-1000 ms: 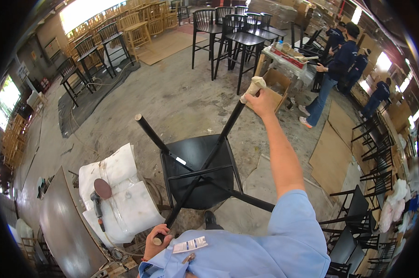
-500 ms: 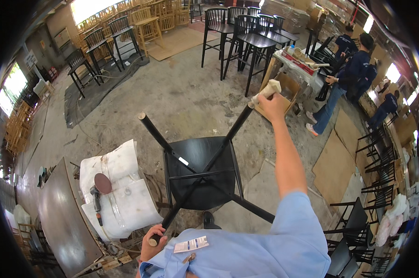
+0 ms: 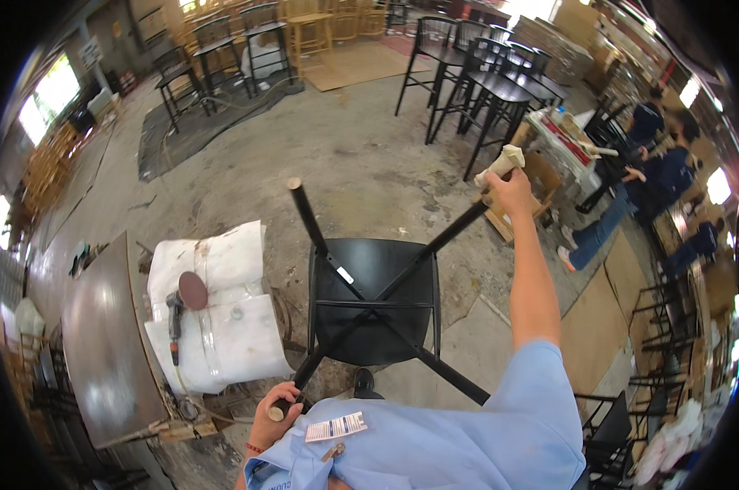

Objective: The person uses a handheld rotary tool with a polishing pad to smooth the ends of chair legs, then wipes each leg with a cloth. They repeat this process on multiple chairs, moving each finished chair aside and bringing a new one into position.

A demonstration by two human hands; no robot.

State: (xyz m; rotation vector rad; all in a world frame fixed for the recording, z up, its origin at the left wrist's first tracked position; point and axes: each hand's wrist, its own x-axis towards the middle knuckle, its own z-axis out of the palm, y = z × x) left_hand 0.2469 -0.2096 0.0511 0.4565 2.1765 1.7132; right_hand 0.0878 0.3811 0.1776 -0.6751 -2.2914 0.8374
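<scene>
A black wooden chair (image 3: 369,282) is upside down in front of me, its legs pointing up. My left hand (image 3: 271,416) is wrapped round the end of its near left leg (image 3: 308,369). At the far right leg (image 3: 458,227), my right hand (image 3: 512,194) grips a folded beige sheet (image 3: 500,166) against the leg's tip; whether it is sandpaper or cloth I cannot tell. A pale round end tops the far left leg (image 3: 308,216). A small white label (image 3: 345,275) is stuck on one leg.
To the left, a sander with a round brown disc (image 3: 193,291) lies on a white padded surface (image 3: 231,327) beside a dark tabletop (image 3: 104,343). Black bar stools (image 3: 500,86) stand at the back. People (image 3: 667,175) work at the right near a cluttered bench (image 3: 561,139).
My view has shifted, so the chair and the room sit further right in the picture. Both hands keep their holds, the right one still at the far right leg's tip.
</scene>
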